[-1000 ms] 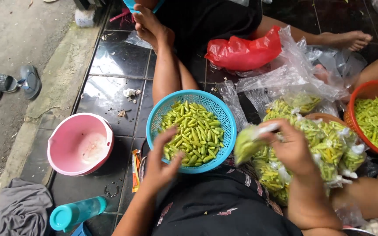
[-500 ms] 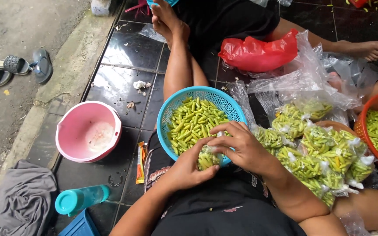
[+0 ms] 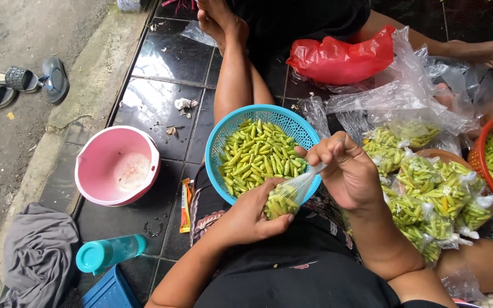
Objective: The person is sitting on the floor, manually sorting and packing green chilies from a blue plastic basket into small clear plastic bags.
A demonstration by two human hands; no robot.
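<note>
Two hands on one little packet right now. My left hand cups a small clear bag of green chilies from below, fingers closed round the filled bottom, just over my lap at the near rim of the blue basket. My right hand is pinched shut on the bag's neck, pulling the plastic up and taut. Looks to me like the twist-and-tie stage: the fill is done and the neck is being closed. I reckon the next bit needs a firm twist while the left keeps the bottom steady so nothing spills.

Containers: the blue basket is heaped with loose green chilies, the orange basket at the right edge holds more of the same, and a pile of tied chili bags sits between them. The pink bowl on the tiled floor looks nearly empty, just a pale film inside. A teal-capped bottle lies near it.
</note>
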